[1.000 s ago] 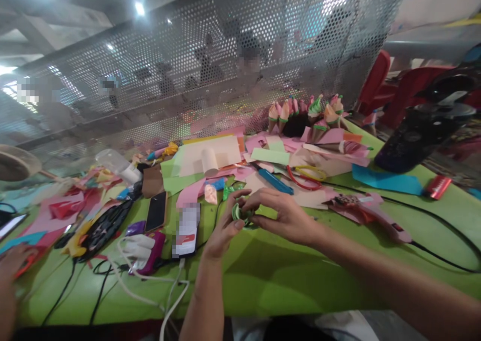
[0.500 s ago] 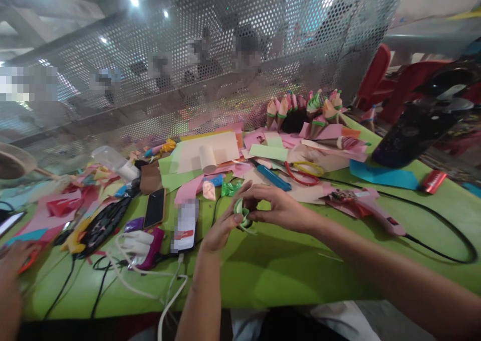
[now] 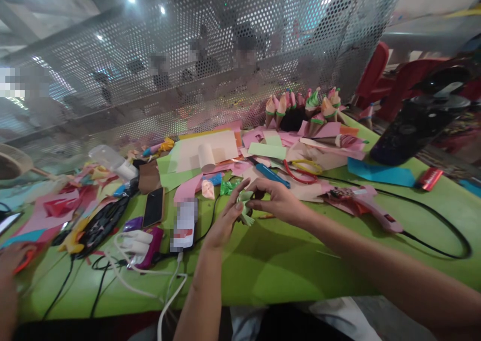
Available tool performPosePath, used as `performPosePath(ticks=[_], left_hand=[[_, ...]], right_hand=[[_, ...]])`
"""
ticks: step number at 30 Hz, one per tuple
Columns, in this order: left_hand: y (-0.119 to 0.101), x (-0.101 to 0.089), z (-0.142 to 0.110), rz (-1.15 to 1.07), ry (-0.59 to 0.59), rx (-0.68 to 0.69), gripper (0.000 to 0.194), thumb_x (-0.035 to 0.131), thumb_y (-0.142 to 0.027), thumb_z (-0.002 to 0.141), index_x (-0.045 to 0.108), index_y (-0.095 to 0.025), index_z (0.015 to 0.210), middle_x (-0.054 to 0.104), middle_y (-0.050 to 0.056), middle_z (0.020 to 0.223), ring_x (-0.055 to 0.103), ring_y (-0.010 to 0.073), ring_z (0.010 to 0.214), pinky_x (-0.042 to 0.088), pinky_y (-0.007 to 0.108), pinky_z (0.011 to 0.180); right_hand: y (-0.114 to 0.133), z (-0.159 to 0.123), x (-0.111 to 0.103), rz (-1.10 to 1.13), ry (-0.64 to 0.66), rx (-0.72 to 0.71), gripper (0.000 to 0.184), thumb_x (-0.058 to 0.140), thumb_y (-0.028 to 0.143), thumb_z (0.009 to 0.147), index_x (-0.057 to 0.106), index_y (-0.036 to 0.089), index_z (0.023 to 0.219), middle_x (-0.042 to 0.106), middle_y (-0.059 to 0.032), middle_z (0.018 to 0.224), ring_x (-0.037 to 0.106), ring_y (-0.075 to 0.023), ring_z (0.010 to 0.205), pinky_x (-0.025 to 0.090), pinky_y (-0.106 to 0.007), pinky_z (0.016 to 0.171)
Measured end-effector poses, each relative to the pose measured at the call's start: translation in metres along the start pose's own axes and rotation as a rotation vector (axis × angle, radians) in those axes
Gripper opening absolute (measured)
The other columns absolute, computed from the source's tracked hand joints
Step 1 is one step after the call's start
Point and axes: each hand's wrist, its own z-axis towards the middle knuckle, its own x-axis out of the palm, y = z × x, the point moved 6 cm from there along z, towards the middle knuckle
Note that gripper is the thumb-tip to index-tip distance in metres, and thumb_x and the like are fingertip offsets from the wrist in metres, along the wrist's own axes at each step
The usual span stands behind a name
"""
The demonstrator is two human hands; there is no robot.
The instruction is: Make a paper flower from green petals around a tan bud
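Observation:
Over the green tabletop (image 3: 270,276), my left hand (image 3: 224,223) closes its thumb and fingers on a small light green curled piece (image 3: 246,214), which looks like paper or thin foam with a fringed lower edge. From the other side, my right hand (image 3: 283,200) pinches the same piece with thumb and forefinger. Part of it is hidden behind my fingers. Just beyond my hands lie a green shiny scrap (image 3: 230,186), a blue-handled cutter (image 3: 272,174) and red-and-yellow scissors (image 3: 302,170). A pink glue gun (image 3: 381,215) rests to the right of my right hand.
Finished-looking ice-cream cone models (image 3: 313,103) stand at the back. A dark bottle (image 3: 409,130) and red can-like cylinder (image 3: 429,179) are at right. Phones (image 3: 185,225), white cables (image 3: 175,291) and paper scraps crowd the left, where another person's hand (image 3: 17,256) holds something orange-red.
The green piece has turned between my fingers, from coiled layers to its fringed edge hanging downward. Both hands stay together around it. The view has shifted slightly.

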Motion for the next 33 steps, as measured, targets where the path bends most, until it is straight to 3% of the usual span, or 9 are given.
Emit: performPosePath(ticks=[5,8,10,13,17,23,26,29,33], left_hand=[[0.014,-0.016,0.001,0.059,-0.166,-0.063,0.061,0.06,-0.054,0.087,0.053,-0.025,0.141,0.069,0.007,0.118,0.063,0.0201,0.1,0.05,0.028,0.079],[0.015,-0.019,0.002,0.079,-0.188,-0.06,0.065,0.057,-0.056,0.088,0.049,-0.023,0.143,0.069,0.007,0.109,0.062,0.0167,0.084,0.047,0.025,0.066],[0.011,-0.019,0.003,0.104,-0.191,-0.044,0.063,0.056,-0.056,0.089,0.049,-0.024,0.143,0.069,0.006,0.109,0.062,0.0171,0.086,0.047,0.025,0.068],[0.002,-0.016,0.003,0.163,-0.196,0.001,0.059,0.057,-0.052,0.089,0.051,-0.025,0.141,0.066,0.006,0.12,0.059,0.022,0.11,0.047,0.031,0.089],[-0.012,-0.008,0.003,0.264,-0.187,0.072,0.053,0.06,-0.047,0.089,0.055,-0.027,0.138,0.061,0.005,0.132,0.043,0.0244,0.135,0.031,0.035,0.112],[-0.011,-0.003,-0.001,0.283,-0.154,-0.025,0.059,0.06,-0.05,0.088,0.051,-0.029,0.142,0.066,0.005,0.112,0.058,0.0229,0.102,0.048,0.033,0.087],[-0.001,-0.005,-0.001,0.242,-0.141,-0.052,0.062,0.062,-0.054,0.086,0.05,-0.03,0.142,0.066,0.005,0.108,0.058,0.0192,0.088,0.048,0.029,0.071],[0.011,-0.008,0.002,0.139,-0.119,-0.055,0.065,0.057,-0.06,0.087,0.05,-0.026,0.142,0.067,0.007,0.106,0.059,0.0182,0.085,0.048,0.028,0.07],[0.026,-0.007,0.005,-0.001,-0.108,-0.14,0.067,0.054,-0.068,0.085,0.056,-0.022,0.134,0.065,0.004,0.083,0.053,0.0141,0.066,0.043,0.026,0.056]], right_hand=[[0.009,-0.002,-0.005,-0.013,-0.083,-0.039,0.019,0.068,0.026,0.082,0.062,0.018,0.098,0.067,-0.0036,0.091,0.058,-0.0118,0.069,0.05,-0.025,0.063],[0.02,-0.004,-0.009,-0.114,-0.117,-0.097,0.011,0.066,0.028,0.085,0.062,0.018,0.086,0.066,-0.0027,0.083,0.057,-0.0125,0.068,0.048,-0.025,0.061],[0.024,-0.005,-0.007,-0.194,-0.053,-0.116,0.015,0.065,0.029,0.088,0.064,0.018,0.079,0.063,-0.0016,0.075,0.057,-0.0136,0.067,0.046,-0.025,0.062],[0.026,-0.006,0.002,-0.333,0.074,-0.121,0.016,0.066,0.03,0.089,0.069,0.016,0.081,0.062,-0.0022,0.077,0.058,-0.0148,0.07,0.043,-0.026,0.063],[0.023,-0.007,0.009,-0.416,0.146,-0.117,0.014,0.066,0.027,0.09,0.073,0.016,0.085,0.06,-0.0021,0.078,0.058,-0.0146,0.073,0.042,-0.025,0.064],[0.019,-0.005,0.007,-0.427,0.129,-0.135,0.019,0.062,0.029,0.093,0.074,0.018,0.083,0.061,-0.0033,0.081,0.061,-0.014,0.073,0.045,-0.024,0.066],[0.019,-0.004,0.006,-0.429,0.1,-0.174,0.023,0.062,0.027,0.093,0.07,0.016,0.074,0.061,-0.0035,0.079,0.06,-0.0137,0.071,0.046,-0.024,0.065],[0.019,-0.004,0.004,-0.374,0.071,-0.19,0.018,0.066,0.024,0.09,0.068,0.017,0.074,0.062,-0.0036,0.081,0.062,-0.0144,0.073,0.048,-0.024,0.067],[0.017,-0.004,0.004,-0.345,0.087,-0.204,0.006,0.069,0.014,0.085,0.071,0.018,0.081,0.066,-0.0055,0.092,0.066,-0.0182,0.089,0.052,-0.028,0.079]])
